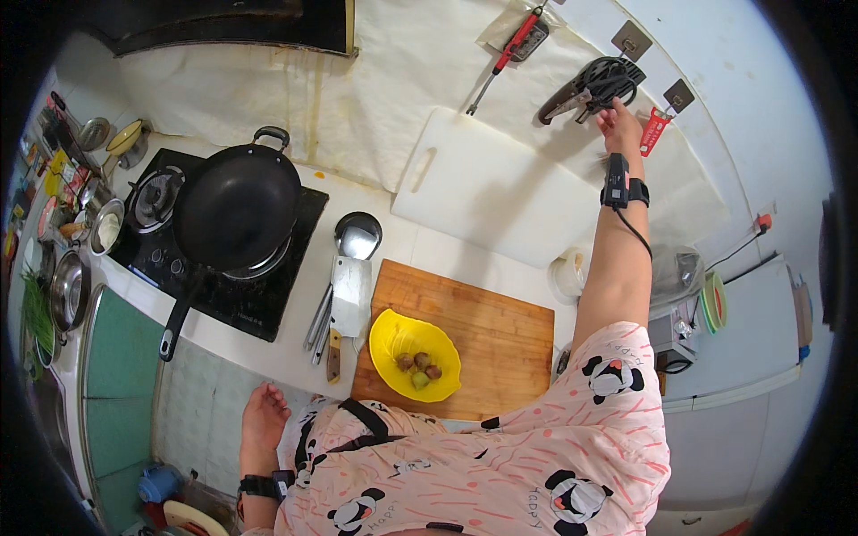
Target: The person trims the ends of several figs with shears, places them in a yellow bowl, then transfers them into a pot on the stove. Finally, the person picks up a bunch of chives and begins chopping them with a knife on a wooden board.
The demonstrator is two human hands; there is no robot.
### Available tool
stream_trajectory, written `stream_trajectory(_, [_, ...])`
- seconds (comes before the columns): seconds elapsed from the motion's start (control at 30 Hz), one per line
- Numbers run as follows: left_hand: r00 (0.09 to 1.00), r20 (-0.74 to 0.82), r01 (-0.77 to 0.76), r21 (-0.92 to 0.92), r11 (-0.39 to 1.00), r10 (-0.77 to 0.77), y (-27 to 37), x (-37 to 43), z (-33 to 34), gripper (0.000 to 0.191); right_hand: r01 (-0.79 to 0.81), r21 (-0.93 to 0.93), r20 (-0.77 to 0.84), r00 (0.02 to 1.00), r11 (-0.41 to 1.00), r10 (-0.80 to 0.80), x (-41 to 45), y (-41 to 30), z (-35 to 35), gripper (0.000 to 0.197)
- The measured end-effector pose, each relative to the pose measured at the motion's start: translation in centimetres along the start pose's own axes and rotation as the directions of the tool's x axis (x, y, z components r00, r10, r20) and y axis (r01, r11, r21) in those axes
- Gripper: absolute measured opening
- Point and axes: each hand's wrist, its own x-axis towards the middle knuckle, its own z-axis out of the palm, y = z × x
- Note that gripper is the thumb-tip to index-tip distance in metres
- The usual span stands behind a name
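Observation:
My right arm stretches up to the wall, where a dark tool with a coiled black cord (606, 84) hangs from an adhesive hook. The fingertips of my right hand (618, 124) are at the lower part of that bundle; whether they grip it cannot be made out. Low at the left, in front of the counter, my left hand (263, 415) is loosely curled with nothing visible in it. Between my arms, a wooden cutting board (503, 342) bears a yellow leaf-shaped bowl (389, 335). Several small round brownish and green fruits (422, 360) sit inside the bowl.
A black wok (238, 201) rests on the gas stove (268, 301). Beside the board lie a cleaver (350, 291) and a steel ladle (358, 236). A white cutting board (489, 181) leans on the wall, below a red gas lighter (513, 50). A red packet (653, 132) hangs near my right wrist.

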Motion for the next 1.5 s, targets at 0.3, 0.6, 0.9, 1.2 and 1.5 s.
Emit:
stream_trajectory(0.3, [1.000, -0.011, 0.002, 0.006, 1.000, -0.002, -0.7, -0.5, 0.5, 0.017, 0.235, 0.224, 0.120, 0.957, 0.946, -0.266, 0.5, -1.5, -1.5, 0.021])
stream_trajectory(0.6, [0.968, 0.248, 0.000, 0.171, 0.985, -0.043, 1.0, -0.5, 8.3, 0.021, 0.283, 0.290, 0.349, 0.858, 0.914, -0.376, -12.8, -1.7, -1.9, 0.014])
stream_trajectory(0.9, [0.817, 0.475, 0.079, 0.468, 0.880, -0.326, -1.3, 0.5, 18.1, 0.045, 0.072, -0.121, 0.599, 0.801, 0.990, 0.015, -37.3, 7.6, -4.6, 0.014])
stream_trajectory(1.2, [0.707, 0.530, 0.145, 0.539, 0.830, -0.468, -6.5, 3.5, 20.3, 0.024, -0.238, -0.128, 0.626, 0.734, 0.963, 0.264, -47.0, 9.6, -9.7, 0.025])
stream_trajectory(1.5, [0.636, 0.558, -0.228, 0.796, 0.561, -0.534, -10.9, 5.0, 23.2, 0.030, -0.812, -0.118, 0.501, 0.447, 0.571, 0.741, -49.2, 10.9, -17.4, 0.049])
